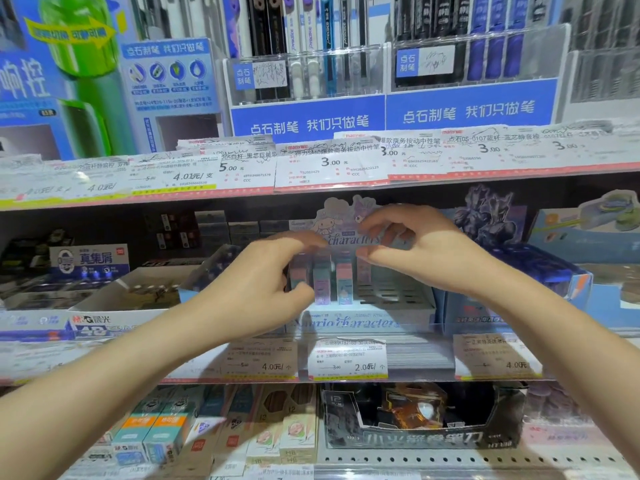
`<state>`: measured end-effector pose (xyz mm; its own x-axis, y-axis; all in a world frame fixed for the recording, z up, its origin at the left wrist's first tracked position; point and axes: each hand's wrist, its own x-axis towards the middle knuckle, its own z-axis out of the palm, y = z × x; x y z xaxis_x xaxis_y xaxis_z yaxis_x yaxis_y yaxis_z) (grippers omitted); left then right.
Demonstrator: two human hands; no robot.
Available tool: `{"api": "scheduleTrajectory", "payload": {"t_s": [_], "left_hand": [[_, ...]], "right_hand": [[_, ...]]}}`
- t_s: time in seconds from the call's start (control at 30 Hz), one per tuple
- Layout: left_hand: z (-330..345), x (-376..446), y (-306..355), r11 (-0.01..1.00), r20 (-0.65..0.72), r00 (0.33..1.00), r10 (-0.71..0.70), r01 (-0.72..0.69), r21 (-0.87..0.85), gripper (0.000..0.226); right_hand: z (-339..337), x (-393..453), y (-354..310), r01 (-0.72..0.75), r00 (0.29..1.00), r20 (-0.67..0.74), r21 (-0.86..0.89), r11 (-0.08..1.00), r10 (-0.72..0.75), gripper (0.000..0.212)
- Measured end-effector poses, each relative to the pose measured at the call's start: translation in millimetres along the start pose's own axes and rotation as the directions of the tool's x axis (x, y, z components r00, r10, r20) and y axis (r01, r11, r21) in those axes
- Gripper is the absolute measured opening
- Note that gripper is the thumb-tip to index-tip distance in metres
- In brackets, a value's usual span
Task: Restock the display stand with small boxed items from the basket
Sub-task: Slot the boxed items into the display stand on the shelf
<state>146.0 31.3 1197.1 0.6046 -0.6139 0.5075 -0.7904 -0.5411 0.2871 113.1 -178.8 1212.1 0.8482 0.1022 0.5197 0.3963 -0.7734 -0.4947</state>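
While gripped, small boxes [323, 278] inside left hand [256, 289] grip.

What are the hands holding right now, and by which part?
The right hand pinches the display stand's header card at its right edge. The left hand grips the small boxes at their left end.

Three small boxes [323, 280] upright in one display stand [398, 306].

Pastel display stand [367, 322] on middle shelf, three small boxes [323, 280] upright inside
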Motion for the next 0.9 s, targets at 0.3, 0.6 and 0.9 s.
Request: {"api": "scheduleTrajectory", "payload": {"t_s": [0.3,0.6,0.9], "left_hand": [[7,-6,19,0.625,0.250,0.966,-0.067,0.236,-0.744,0.081],[10,-1,37,0.333,0.362,0.926,-0.106,0.376,-0.865,0.041],[10,1,34,0.332,0.349,0.927,-0.134,0.374,-0.866,0.049]], "right_hand": [[20,-31,-41,0.212,0.977,-0.030,0.310,0.927,-0.213,0.011],[34,-27,-38,0.157,0.988,-0.044,0.251,0.955,-0.151,0.017],[18,-23,-28,0.033,0.999,0.016,0.504,0.863,-0.047,0.011]]}}
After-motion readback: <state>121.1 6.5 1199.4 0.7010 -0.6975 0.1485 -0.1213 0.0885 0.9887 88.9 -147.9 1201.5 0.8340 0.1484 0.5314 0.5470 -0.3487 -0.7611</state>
